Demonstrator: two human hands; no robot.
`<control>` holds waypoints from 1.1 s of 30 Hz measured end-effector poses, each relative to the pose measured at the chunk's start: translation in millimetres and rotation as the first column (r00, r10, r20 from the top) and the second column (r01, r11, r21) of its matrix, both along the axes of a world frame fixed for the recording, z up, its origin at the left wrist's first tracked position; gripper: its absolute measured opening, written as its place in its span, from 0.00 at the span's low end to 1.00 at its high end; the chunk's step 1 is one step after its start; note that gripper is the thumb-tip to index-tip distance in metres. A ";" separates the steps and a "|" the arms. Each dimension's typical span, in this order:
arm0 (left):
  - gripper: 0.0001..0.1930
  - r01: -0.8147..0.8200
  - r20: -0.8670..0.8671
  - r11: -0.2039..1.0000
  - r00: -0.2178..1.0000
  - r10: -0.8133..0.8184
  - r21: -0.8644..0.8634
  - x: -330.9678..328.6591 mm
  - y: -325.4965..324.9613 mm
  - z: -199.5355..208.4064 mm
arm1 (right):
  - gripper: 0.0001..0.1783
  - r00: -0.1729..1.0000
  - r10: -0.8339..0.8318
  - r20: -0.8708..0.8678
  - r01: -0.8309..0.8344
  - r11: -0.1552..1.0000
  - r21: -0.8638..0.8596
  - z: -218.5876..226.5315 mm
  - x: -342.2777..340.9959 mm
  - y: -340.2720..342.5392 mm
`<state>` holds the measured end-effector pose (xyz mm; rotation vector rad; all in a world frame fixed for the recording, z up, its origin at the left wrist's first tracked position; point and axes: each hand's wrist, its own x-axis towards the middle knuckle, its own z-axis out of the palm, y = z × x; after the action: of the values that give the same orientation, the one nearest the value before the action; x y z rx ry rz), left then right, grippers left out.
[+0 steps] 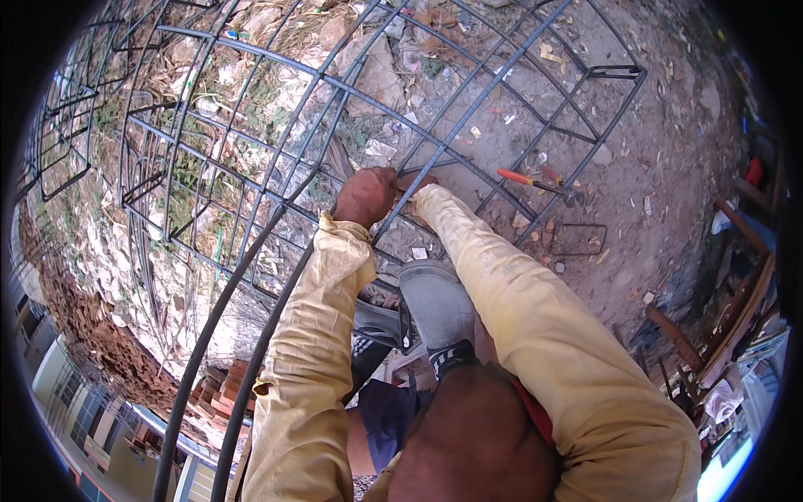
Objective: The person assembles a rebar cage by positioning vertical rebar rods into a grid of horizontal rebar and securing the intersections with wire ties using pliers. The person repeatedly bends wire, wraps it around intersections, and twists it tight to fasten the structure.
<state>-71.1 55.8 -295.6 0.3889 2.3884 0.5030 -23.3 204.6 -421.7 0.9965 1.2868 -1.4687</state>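
Observation:
A cage of long steel reinforcing bars [335, 80] and bent cross ties spans the ground in front of me. My left hand [365, 197] is a closed fist within the cage, its fingers turned away. Against it, my right hand [416, 182] is closed too, partly covered by a slanting bar and my yellow sleeve. Whatever the two hands grip is hidden. To the right of them, pliers [535, 182] with orange-red handles lie on the dirt, jaws pointing right. Below the pliers lies a rectangular steel stirrup [579, 239].
My grey shoe [437, 303] is just below the hands. Two thick dark bars [219, 322] run down the left side. Stacked red bricks [224, 391] stand at lower left. Wooden planks [736, 322] and clutter line the right edge. Rubble and weeds lie under the cage.

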 end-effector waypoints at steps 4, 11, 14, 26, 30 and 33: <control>0.08 -0.106 0.063 0.980 0.991 0.118 -0.168 -1.1 6.4 22.6 | 0.16 0.990 -0.084 0.110 0.089 0.995 -0.041 7.7 -13.9 -0.2; 0.09 -0.134 -0.023 0.936 0.991 0.134 -0.324 -2.7 2.0 10.5 | 0.15 0.970 -0.172 0.170 0.205 0.959 -0.197 5.2 -29.5 3.3; 0.10 -0.044 0.037 0.938 0.998 0.060 -0.343 -6.1 3.9 5.2 | 0.13 1.000 0.020 -0.015 -0.022 0.976 -0.219 1.0 -29.5 10.9; 0.13 -0.108 0.113 0.925 0.981 0.159 -0.365 -22.7 3.8 -44.6 | 0.21 0.907 0.401 0.131 -0.420 0.887 0.193 29.3 -55.0 -9.6; 0.12 0.023 0.111 0.885 0.993 0.032 -0.465 -14.1 -3.6 -59.8 | 0.22 0.924 0.365 0.111 -0.382 0.892 0.242 48.9 -56.6 -17.3; 0.13 0.090 0.172 0.887 0.985 -0.012 -0.452 -20.2 5.4 -66.5 | 0.22 0.901 0.429 0.070 -0.430 0.854 0.292 41.3 -54.4 -10.5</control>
<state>-91.3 61.2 -362.2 0.1854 2.2363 -0.0638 -77.6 194.1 -380.4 0.8252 1.6430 -0.9433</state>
